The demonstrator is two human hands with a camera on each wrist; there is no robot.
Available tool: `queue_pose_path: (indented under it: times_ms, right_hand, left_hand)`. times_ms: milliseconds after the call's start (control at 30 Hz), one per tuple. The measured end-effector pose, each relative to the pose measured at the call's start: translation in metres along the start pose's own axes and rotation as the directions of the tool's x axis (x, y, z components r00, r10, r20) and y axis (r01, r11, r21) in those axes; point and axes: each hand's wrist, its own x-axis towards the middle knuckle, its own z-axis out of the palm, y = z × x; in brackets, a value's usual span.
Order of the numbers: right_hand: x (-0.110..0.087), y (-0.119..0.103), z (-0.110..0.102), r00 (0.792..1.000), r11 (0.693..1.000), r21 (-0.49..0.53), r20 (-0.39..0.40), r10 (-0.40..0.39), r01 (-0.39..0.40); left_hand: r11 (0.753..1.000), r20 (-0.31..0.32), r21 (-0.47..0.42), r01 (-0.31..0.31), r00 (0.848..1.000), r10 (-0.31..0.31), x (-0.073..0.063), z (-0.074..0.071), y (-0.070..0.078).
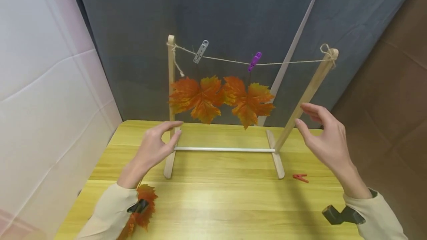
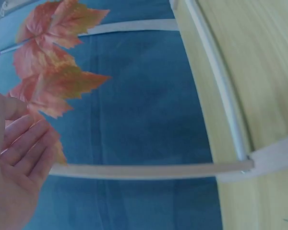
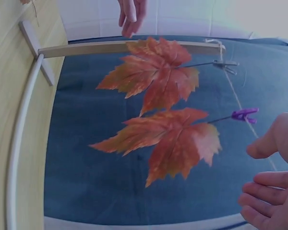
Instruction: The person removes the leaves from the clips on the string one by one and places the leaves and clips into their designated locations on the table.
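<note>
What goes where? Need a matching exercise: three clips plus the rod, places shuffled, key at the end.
1. grey clip
2. red clip
3. purple clip
4. rod

A. holds the right hanging leaf
B. runs between the stand's feet
C. holds the left hanging leaf
D. lies on the table

Pairs: 1-C, 2-D, 3-A, 4-B

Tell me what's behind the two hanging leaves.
From the head view, dark cloth, the left wooden post and a pale strip. The leaves cover parts of each; whatever lies directly behind them is hidden there.
</note>
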Motion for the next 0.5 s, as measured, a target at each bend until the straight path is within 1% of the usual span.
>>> queue_pose_path:
  times_ms: [167, 400, 500]
  right_hand:
    - [0.017, -0.015, 0.004, 0.999, 0.999, 0.035, -0.016, -0.04, 0.04]
    - [0.044, -0.037, 0.007, 0.996, 0.993, 0.08, -0.021, -0.084, 0.085]
    - [0.054, -0.047, 0.009, 0.995, 0.991, 0.09, -0.02, -0.093, 0.095]
  left_hand:
    - [0.994, -0.043, -0.048, -0.096, 0.995, 0.094, 0.016, 0.011, 0.01]
    - [0.975, -0.063, -0.119, -0.185, 0.982, 0.178, 0.04, 0.023, 0.028]
    - [0.967, -0.069, -0.141, -0.21, 0.977, 0.202, 0.049, 0.026, 0.034]
